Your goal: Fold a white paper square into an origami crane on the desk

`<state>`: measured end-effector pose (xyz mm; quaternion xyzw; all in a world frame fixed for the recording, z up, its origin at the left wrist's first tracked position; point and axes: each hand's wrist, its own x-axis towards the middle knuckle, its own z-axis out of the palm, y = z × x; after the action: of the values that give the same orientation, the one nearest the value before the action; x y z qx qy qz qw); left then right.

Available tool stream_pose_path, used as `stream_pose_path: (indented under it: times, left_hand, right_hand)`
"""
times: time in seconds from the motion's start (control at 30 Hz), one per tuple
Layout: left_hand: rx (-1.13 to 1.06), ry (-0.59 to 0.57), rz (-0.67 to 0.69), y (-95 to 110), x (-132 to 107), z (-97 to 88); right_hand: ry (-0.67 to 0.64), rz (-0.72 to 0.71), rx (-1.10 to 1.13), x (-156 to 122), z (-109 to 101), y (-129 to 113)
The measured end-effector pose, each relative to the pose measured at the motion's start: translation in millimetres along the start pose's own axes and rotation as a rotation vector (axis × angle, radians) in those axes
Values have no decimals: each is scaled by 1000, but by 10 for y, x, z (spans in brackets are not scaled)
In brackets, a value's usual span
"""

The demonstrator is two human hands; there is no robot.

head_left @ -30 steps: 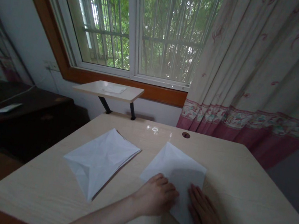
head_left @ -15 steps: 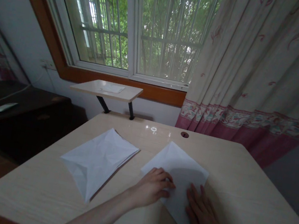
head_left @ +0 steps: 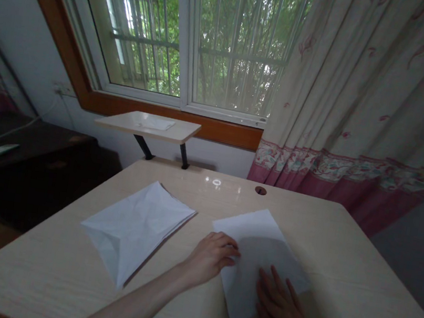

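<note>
A white sheet of paper [head_left: 264,236], with creases too faint to make out, lies flat at the right middle of the desk. My left hand [head_left: 215,255] is at its left edge, fingers curled and thumb drawn in against the paper. Spread flat on the sheet's lower right part is my right hand [head_left: 280,304], its fingers stretched out and its wrist in shadow. Left of my left forearm lies a stack of creased white paper [head_left: 137,230], apart from both hands.
The pale wooden desk [head_left: 174,302] has a round cable hole [head_left: 260,190] at the back. A small raised shelf [head_left: 148,128] with white paper on it stands at the far left. Beyond are a barred window and a floral curtain [head_left: 341,120]. A dark cabinet [head_left: 36,164] stands left.
The sheet under my hands has turned clockwise, its far corner shifting right. My left hand has moved slightly left; my right hand stays flat on the paper.
</note>
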<state>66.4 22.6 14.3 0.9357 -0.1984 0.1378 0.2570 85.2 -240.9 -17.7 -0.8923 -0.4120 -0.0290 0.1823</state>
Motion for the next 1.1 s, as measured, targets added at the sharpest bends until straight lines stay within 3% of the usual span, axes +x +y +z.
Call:
stream_pose_path:
  times: [0.43, 0.63, 0.8, 0.93, 1.1]
  left_hand:
    - [92, 84, -7, -60, -13, 24]
    - [91, 80, 37, -31, 0, -11]
    - [60, 19, 114, 18, -15, -33]
    - [16, -14, 134, 50, -30, -43]
    - [31, -26, 108, 49, -22, -50]
  right_hand:
    - [-76, -128, 15, 48, -58, -172]
    - [-134, -106, 16, 47, -96, -230]
    - [-93, -90, 88, 24, -87, -225]
    - [-140, -29, 92, 37, -77, -258]
    - [-85, 61, 200, 56, -13, -291]
